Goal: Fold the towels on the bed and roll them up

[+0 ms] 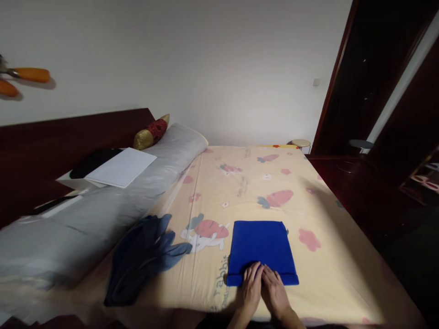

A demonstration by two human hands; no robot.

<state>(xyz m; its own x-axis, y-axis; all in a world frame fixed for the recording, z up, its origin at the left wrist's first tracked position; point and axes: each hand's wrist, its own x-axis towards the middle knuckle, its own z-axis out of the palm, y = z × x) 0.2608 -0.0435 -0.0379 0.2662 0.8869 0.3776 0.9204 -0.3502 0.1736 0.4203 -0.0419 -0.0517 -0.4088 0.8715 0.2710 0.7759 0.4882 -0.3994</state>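
A bright blue folded cloth (260, 244) lies flat on the yellow patterned bed sheet (247, 183), near the front edge. My left hand (249, 289) and my right hand (274, 290) rest side by side, palms down, on the cloth's near folded edge. The fingers of both lie flat and close together, pressing on the fabric. Neither hand grips anything.
A crumpled dark blue garment (144, 256) lies to the left of the cloth. A long grey wrapped bundle (103, 205) runs along the bed's left side, with a white box (120, 169) on it. Dark wooden furniture (377, 183) stands at the right.
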